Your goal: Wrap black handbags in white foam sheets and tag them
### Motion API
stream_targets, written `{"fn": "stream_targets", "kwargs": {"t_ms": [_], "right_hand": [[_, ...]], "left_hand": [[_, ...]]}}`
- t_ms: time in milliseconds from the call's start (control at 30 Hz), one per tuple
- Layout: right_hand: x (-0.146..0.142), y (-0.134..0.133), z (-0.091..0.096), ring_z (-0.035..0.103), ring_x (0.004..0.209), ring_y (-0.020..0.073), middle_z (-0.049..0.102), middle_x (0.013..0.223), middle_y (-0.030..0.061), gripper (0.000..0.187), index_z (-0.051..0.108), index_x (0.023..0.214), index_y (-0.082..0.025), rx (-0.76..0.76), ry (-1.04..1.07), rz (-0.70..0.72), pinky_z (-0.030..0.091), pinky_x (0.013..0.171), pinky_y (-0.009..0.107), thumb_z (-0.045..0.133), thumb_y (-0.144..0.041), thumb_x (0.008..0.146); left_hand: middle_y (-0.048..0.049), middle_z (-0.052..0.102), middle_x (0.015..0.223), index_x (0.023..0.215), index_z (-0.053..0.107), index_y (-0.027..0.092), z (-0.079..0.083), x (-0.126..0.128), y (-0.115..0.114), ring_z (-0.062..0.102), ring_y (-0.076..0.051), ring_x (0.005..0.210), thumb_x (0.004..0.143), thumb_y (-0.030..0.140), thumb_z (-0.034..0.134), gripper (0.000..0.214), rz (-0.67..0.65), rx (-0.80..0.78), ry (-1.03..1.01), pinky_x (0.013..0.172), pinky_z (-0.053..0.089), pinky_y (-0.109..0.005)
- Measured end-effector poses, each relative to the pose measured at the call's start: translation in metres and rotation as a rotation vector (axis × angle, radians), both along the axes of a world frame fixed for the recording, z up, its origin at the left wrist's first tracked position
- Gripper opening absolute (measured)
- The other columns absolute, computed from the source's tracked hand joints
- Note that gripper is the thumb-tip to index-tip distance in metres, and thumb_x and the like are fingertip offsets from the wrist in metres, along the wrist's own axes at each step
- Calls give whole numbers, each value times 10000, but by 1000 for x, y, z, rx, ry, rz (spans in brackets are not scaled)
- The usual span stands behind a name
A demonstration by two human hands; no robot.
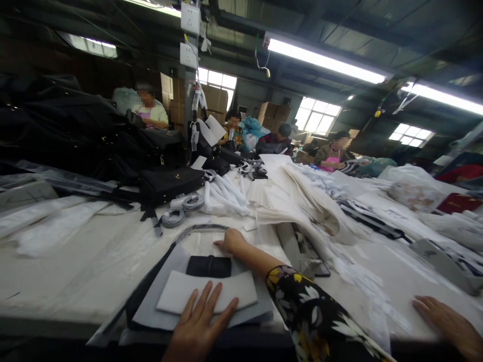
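My left hand [202, 317] lies spread on a white padded sheet [211, 289], its fingers apart. Under that is a larger greyish sheet [151, 301], lying over a dark bag [132, 304] near the table's front edge. A small black pouch [209, 266] with a band round its middle rests just beyond the white pad. The bag's handle [196, 229], wrapped in clear plastic, arches away from me. My right hand [232, 241] is closed on the far right part of this handle, with a finger pointing left; its own wrist hides some of the handle.
Black bags [169, 183] are heaped at the left. Rolled handles or straps [173, 217], white tubes [228, 193] and stacked white sheets [302, 196] lie ahead. A grey bin [289, 244] sits right of my arm. Another person's hand [445, 319] rests at the right; several co-workers sit farther back.
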State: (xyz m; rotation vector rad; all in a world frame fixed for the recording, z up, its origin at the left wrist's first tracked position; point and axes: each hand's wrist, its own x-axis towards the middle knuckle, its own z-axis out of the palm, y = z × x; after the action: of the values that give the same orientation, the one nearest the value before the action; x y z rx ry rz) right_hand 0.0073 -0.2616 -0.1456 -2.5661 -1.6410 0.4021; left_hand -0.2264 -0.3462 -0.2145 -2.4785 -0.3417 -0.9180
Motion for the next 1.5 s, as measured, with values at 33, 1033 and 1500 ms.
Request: {"fn": "stream_targets", "kwargs": {"t_ms": [33, 1033, 1500], "right_hand": [[0, 5, -7, 677, 1072, 318, 725, 1077, 217, 470, 728, 1023, -68, -10, 35, -25, 537, 906, 386, 698, -507, 859], [-17, -195, -16, 601, 1253, 239, 677, 1292, 85, 411, 603, 1320, -191, 644, 59, 653, 430, 1124, 461, 502, -117, 929], [-56, -228, -51, 246, 1499, 260, 515, 1482, 37, 437, 572, 1371, -182, 710, -368, 544, 2, 1253, 530, 398, -121, 974]], "left_hand": [[-34, 600, 1396, 1489, 391, 387, -2, -2, -2, 577, -249, 1271, 1001, 116, 305, 564, -1, -21, -4, 1005, 498, -410], [-83, 496, 1492, 1503, 378, 333, -3, 10, 6, 488, -277, 1357, 984, 55, 297, 594, -31, -187, 62, 1074, 464, -486], [-61, 423, 1544, 1527, 335, 287, -1, 17, 2, 421, -287, 1404, 1034, 168, 260, 513, 68, -294, 91, 1100, 415, -523]]}}
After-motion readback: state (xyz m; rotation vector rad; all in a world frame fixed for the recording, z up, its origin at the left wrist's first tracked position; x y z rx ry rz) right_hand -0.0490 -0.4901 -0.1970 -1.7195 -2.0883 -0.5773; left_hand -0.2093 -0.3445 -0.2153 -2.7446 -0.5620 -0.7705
